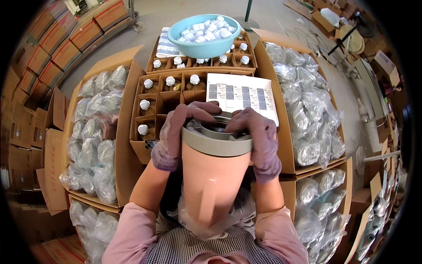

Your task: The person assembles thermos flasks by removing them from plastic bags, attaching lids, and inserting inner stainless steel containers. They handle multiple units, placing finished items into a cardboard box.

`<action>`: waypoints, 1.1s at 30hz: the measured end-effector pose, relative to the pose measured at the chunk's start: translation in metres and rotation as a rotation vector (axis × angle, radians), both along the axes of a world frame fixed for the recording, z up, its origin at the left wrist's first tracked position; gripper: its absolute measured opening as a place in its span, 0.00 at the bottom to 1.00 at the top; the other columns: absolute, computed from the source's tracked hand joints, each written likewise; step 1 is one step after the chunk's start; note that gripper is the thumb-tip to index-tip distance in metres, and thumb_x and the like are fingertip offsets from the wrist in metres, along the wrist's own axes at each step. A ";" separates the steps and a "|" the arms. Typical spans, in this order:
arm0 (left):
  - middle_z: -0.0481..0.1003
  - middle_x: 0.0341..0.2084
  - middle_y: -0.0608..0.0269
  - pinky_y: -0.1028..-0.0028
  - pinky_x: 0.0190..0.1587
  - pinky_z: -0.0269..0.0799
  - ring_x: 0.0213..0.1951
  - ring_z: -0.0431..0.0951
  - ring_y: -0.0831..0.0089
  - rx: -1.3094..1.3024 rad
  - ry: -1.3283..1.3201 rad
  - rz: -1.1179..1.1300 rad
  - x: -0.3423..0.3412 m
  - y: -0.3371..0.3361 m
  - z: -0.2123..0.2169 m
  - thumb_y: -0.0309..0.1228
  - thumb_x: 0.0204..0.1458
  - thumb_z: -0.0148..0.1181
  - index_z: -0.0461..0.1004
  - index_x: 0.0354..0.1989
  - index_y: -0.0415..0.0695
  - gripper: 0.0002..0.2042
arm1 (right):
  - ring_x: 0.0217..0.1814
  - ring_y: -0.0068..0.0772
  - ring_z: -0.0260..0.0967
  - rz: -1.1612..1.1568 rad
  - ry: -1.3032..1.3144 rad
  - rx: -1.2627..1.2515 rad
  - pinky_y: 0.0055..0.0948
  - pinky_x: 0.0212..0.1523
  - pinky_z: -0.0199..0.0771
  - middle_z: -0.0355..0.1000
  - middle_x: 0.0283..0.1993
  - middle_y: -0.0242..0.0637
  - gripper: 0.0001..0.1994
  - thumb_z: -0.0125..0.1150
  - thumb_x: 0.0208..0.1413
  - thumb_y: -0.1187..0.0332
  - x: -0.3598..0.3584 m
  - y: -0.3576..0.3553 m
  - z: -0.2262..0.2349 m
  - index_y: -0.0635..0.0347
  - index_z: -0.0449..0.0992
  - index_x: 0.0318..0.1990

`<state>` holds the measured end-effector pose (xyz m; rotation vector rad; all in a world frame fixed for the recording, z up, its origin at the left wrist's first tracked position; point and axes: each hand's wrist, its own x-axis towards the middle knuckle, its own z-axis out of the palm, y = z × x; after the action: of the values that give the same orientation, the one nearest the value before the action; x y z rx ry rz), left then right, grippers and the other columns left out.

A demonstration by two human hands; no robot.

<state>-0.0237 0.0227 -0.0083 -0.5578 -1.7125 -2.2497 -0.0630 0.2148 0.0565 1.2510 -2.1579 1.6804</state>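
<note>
Close to my chest stands a large pink tumbler (215,171) with a handle on the side facing me. Its top has a wide grey lid ring (217,147) around a round, dark opening. Clear plastic film (239,211) lies bunched about its lower end. Both my hands wear purple-grey gloves. My left hand (178,132) grips the grey ring from the left, fingers curled over the far rim. My right hand (261,141) clasps the right side, its fingertips bent over the edge at the opening. What lies inside the opening is too dark to make out.
Ahead, a divided carton (145,121) holds white-capped bottles, with a sheet of labels (241,94) on it. Behind stands a blue basin (176,33) of white caps atop another bottle carton. Cartons of plastic-wrapped items flank me left (125,141) and right (281,127).
</note>
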 end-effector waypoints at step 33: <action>0.77 0.46 0.61 0.57 0.57 0.64 0.51 0.72 0.56 -1.185 0.180 0.453 -0.203 0.055 -0.208 0.36 0.42 0.71 0.79 0.44 0.48 0.18 | 0.60 0.41 0.64 -0.456 -0.024 0.739 0.41 0.63 0.59 0.73 0.51 0.32 0.28 0.76 0.35 0.53 -0.204 0.067 -0.255 0.41 0.79 0.49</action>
<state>-0.2264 0.0777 -0.2160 -0.4607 -2.5850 -0.6980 -0.2668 0.2818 -0.1984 0.7285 -2.9074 0.7397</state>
